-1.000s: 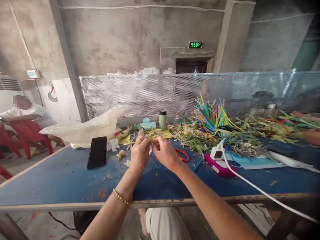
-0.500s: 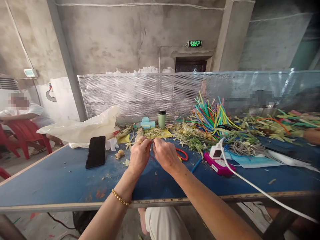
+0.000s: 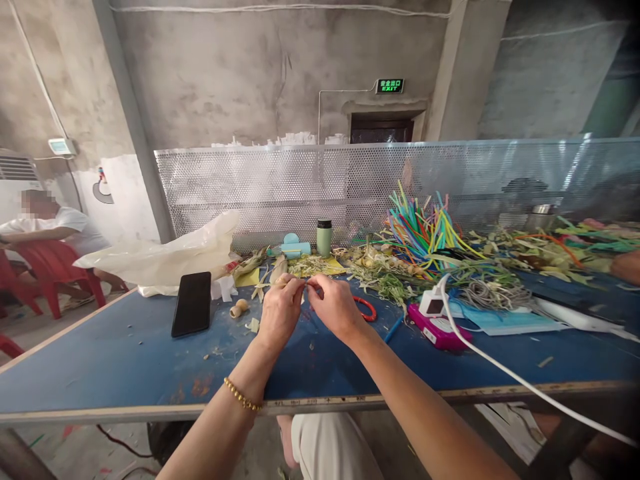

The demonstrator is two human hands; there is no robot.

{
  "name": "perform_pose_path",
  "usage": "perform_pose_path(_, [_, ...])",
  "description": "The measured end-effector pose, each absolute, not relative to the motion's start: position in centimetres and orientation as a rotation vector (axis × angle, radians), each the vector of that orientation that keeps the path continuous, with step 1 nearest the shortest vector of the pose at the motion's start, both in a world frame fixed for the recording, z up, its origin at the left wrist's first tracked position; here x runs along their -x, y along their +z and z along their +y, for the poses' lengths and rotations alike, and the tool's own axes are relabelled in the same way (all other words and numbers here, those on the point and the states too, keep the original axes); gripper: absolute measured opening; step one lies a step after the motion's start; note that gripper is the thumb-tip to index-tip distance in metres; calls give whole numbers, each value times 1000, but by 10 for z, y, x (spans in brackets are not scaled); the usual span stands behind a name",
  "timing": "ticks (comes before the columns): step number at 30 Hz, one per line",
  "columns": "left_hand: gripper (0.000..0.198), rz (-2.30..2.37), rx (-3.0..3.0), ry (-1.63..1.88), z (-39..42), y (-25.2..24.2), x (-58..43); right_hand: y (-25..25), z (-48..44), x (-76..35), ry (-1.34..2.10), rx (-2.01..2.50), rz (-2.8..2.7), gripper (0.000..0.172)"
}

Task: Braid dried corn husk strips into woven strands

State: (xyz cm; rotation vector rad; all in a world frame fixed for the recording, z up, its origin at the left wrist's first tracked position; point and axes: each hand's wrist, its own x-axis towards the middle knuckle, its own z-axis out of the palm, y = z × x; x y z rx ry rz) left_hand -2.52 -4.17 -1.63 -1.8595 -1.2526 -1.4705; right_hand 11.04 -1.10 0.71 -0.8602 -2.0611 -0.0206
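Note:
My left hand (image 3: pixel 279 310) is closed over the middle of the table, wearing a gold bead bracelet (image 3: pixel 242 395) at the wrist. A pale tan bit shows at its knuckles, too small to name. Close beside it, my right hand (image 3: pixel 336 308) pinches thumb and forefinger together, its fingertips almost meeting the left ones. Whatever lies between the fingertips is too small to make out. Left of the hands rests a small tan, gourd-like piece (image 3: pixel 239 308). Red-handled scissors (image 3: pixel 366 309), partly hidden, lie just beyond my right hand.
A black phone (image 3: pixel 191 304) and cream plastic sheeting (image 3: pixel 165 253) are on the left. Behind stand a green bottle (image 3: pixel 324 239), husk strips (image 3: pixel 385 267) and colourful stems (image 3: pixel 423 230). To the right are a magenta power strip (image 3: pixel 437 328), a white cable (image 3: pixel 495 380) and another person's hand (image 3: pixel 626 267).
My right hand has shifted slightly, its fingers bending into a more rounded pinch with the wrist lifted a little. My left hand stays nearly still. The other person's hand at right has moved slightly.

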Motion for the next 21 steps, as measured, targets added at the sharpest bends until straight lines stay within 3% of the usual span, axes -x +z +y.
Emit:
perform_pose_path(7, [19,-1260,1921,-1410,-40,-20,21,3,-7,-120,-16,870,-2147,15])
perform_pose_path(16, [18,-1229,1921,-1404,-40,-21,18,10,-25,-117,-386,1103,-2288,21])
perform_pose_path(21, [18,-1213,1891,-1401,-40,-19,20,14,-24,-112,-371,1099,-2302,20])
